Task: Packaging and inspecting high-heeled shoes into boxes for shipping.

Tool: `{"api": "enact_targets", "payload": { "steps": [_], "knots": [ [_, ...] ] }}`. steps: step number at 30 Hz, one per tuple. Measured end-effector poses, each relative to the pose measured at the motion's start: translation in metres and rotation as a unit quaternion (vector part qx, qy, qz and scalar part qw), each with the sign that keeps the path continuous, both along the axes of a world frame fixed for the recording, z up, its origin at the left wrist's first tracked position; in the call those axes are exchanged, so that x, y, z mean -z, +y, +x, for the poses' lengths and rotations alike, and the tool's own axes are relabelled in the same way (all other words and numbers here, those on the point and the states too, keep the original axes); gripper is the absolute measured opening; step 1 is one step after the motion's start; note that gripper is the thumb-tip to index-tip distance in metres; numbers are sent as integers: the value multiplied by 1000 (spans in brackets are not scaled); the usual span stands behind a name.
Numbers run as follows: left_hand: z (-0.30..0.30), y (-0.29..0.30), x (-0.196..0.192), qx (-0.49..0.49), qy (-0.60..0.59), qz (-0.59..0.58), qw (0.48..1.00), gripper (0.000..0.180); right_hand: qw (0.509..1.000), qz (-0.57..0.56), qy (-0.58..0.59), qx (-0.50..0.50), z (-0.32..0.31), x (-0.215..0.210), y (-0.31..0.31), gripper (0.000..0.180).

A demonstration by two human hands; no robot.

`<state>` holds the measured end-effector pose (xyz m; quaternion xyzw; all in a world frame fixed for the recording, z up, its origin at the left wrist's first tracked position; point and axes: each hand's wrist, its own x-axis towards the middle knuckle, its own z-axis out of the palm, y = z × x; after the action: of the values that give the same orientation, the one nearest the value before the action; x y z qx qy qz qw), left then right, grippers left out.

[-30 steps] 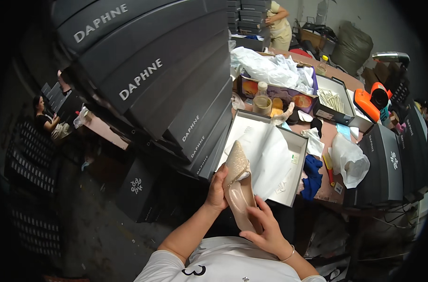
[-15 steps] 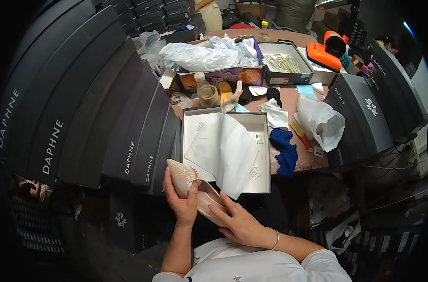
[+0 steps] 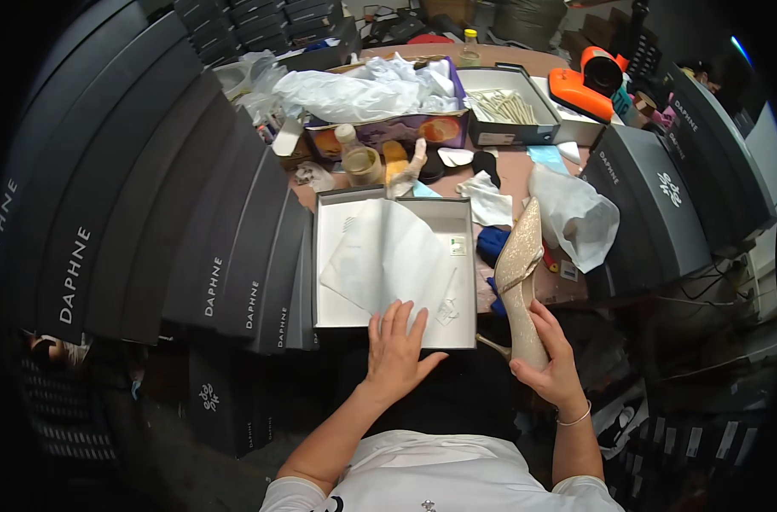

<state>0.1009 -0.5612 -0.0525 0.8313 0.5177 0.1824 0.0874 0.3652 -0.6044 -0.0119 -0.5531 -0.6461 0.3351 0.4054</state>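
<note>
Beige glitter covers the pointed-toe, slim-heeled shoe, which is in the right hand, just right of the open white-lined cardboard box with dark edges. The toe points to the far side and the thin heel sticks out left, near the box's near right corner. Clamped around the rear of the shoe, the right hand has its thumb on the left side and its fingers on the right; a thin, pale bracelet circles that wrist.

The left hand is empty, fingers slightly apart and thumb spread to the right, over the near edge of the box. Its fingertips lie over the near end of the folded white sheet of paper; I cannot tell whether they press on it. Also in the box is 1 small white-and-green card.

Right of the box, on the pinkish table, are a dark blue cloth, partly hidden behind the shoe, a rumpled white cloth and a crumpled white bag. Tall dark grey cardboard boxes fill the left.
</note>
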Motion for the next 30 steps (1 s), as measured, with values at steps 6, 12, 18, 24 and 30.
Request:
{"api": "enact_targets", "payload": {
  "steps": [6,12,18,24,30],
  "knots": [
    [-18,17,3,61,71,-68,993,50,997,-3,70,18,8,22,-3,69],
    [-44,9,-4,-14,-157,-129,979,13,962,-71,260,-37,-12,43,1,74],
    [-86,11,-9,-195,-269,-76,940,6,722,-147,662,-137,-16,47,-3,84],
    [-114,34,3,-215,-185,-118,952,15,563,-122,797,-184,-22,62,-5,65],
    [-67,124,-130,-81,-138,193,968,21,552,-92,802,-208,-20,56,-10,68]
  ]
}}
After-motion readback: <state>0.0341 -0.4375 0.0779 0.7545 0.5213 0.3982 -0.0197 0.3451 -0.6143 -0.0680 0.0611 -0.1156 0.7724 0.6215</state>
